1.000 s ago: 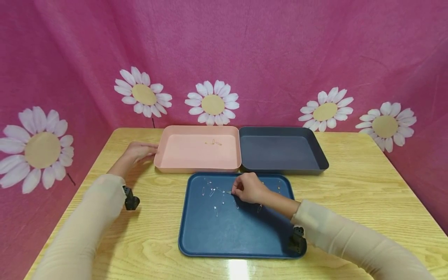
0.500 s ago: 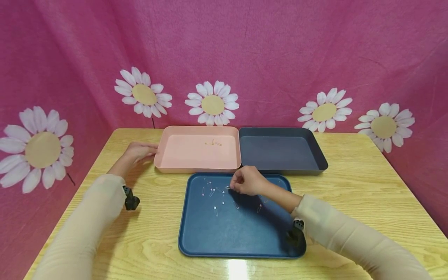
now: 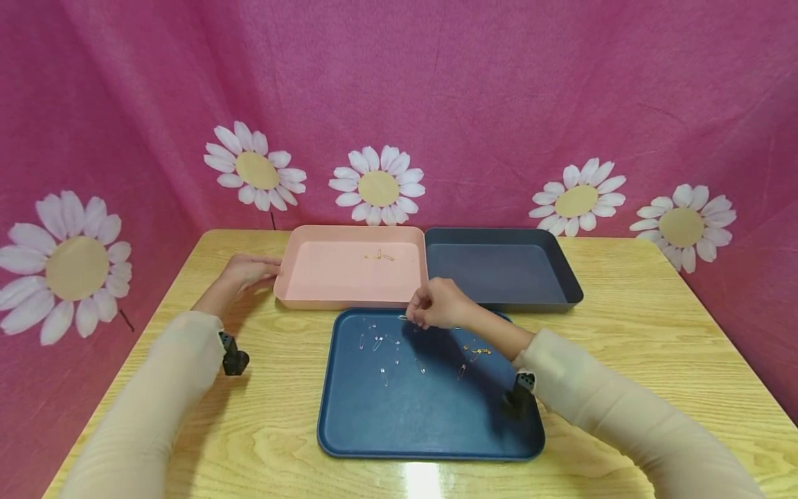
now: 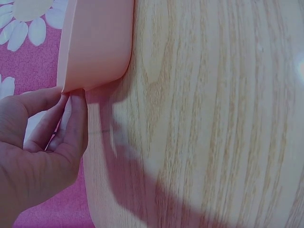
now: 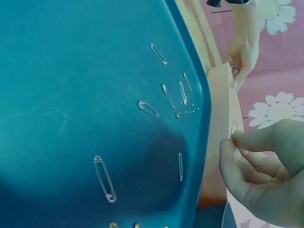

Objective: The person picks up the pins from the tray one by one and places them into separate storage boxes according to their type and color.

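Note:
My right hand [image 3: 441, 305] pinches a gold safety pin [image 5: 233, 127] between thumb and forefinger, its loop sticking out past the fingertips. The hand is over the far edge of the blue tray [image 3: 405, 430], close to the pink tray's near wall. Several silver safety pins [image 5: 104, 179] lie scattered on the blue tray, with a few gold safety pins [image 3: 480, 351] toward its right side. My left hand [image 4: 42, 137] grips the rim of the pink tray [image 4: 97, 47] at its left end. Inside the pink tray are a few gold safety pins [image 3: 379, 255].
A dark grey tray [image 3: 499, 267] stands right of the pink one, side by side with it. All trays sit on a wooden table [image 3: 654, 333]. Behind rises a magenta curtain [image 3: 474, 104] with daisies. Each sleeve carries a black wrist camera [image 3: 233, 357].
My right hand has lifted the gold safety pin and moved away toward the far edge of the blue tray, uncovering gold pins on its right side. My left hand stays put.

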Available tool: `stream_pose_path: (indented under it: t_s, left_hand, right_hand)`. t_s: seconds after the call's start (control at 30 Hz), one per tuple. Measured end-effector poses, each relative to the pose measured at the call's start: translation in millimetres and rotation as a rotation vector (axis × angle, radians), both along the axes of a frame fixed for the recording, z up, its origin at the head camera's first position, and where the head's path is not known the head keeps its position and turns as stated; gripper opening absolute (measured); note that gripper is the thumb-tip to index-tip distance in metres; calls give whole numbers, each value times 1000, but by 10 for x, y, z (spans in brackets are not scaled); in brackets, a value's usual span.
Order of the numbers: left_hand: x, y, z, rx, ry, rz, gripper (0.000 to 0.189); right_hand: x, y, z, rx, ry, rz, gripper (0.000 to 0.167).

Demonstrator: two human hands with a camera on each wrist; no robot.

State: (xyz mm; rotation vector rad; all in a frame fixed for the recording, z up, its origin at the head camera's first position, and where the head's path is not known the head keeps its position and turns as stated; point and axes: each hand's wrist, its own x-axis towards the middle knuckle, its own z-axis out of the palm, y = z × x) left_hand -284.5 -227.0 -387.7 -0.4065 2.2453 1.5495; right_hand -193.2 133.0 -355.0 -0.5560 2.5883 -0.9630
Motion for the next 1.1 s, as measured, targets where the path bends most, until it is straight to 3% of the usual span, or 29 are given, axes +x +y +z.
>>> stream_pose_path:
  t_s: [0.17,0.33,0.6,0.7,0.8,0.93,1.03,1.1]
  left_hand:
    - [1,1,33,26,4,-5,47]
    - [-61,-28,-16,91,-9,43,45]
    - [42,29,84,22,-8,-29,50]
    - [21,11,76,11,0,-34,49]
    - [-23,-8,62,41,1,26,46]
    - [-48,-22,67,35,15,25,46]
    - [-19,-19,76,-9,9,-35,49]
    - [-19,-22,54,-6,-7,-25,48]
  right_hand:
    - [-71,-37,51,7,-28,-22,7]
    - [-170,-71,100,51,-30,-40,9]
    - [-356,-114,172,69,-74,-81,9]
    - [-450,-134,212,85,-86,-89,10]
    - [-553,-158,252,101,-70,-96,11]
    - [-686,-189,292,88,-57,-109,10]
    - [-768,-212,295,80,-70,-95,13]
    - [-812,-231,301,75,-85,-93,16]
